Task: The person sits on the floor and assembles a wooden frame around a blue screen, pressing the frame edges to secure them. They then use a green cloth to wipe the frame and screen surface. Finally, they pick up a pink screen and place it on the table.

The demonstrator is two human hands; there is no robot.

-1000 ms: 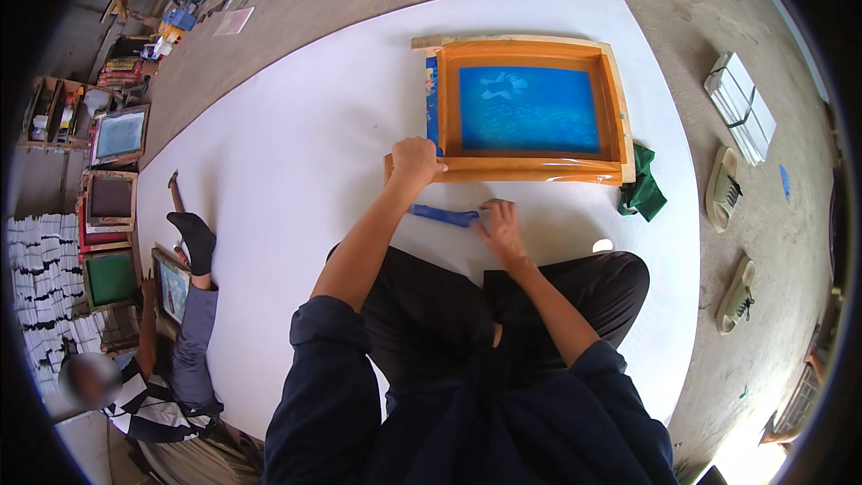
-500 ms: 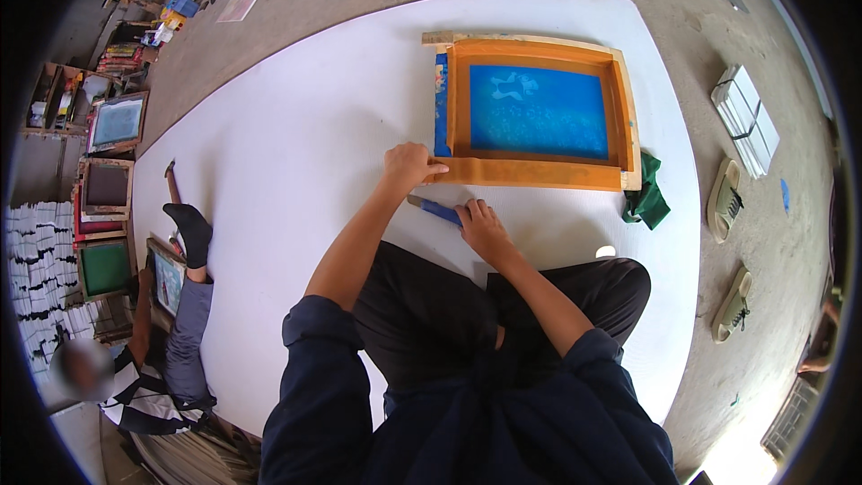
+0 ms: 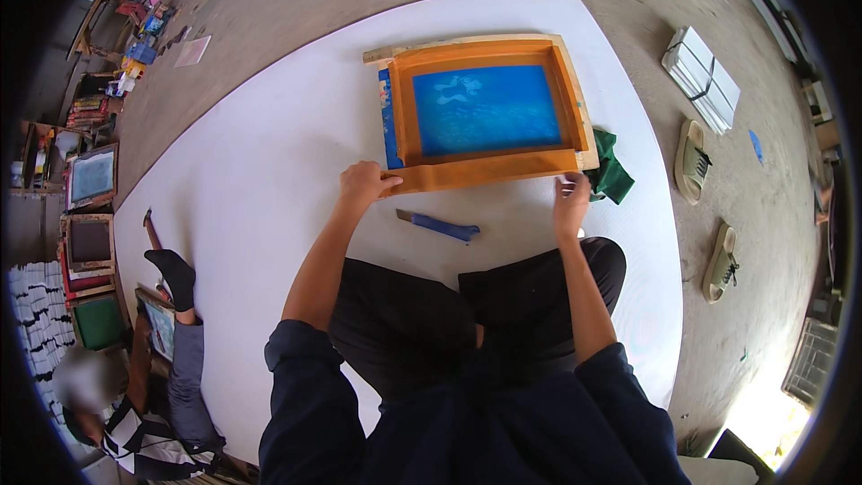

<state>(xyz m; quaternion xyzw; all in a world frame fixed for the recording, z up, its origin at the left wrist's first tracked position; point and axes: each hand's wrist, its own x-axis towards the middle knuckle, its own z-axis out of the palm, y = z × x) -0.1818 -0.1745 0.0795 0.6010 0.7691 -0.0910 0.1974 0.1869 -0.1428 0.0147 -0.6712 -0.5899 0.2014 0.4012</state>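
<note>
Frame (image 3: 485,108) near edge under both hands' fingers (image 3: 364,181)

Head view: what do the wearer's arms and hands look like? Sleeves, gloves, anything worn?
Both hands are bare: no gloves, and no rings or watch that I can make out on the left hand or the right hand. The forearms are uncovered up to the elbows. Dark navy sleeves are pushed up and bunched around the elbows on both arms. No markings or straps visible.
</note>
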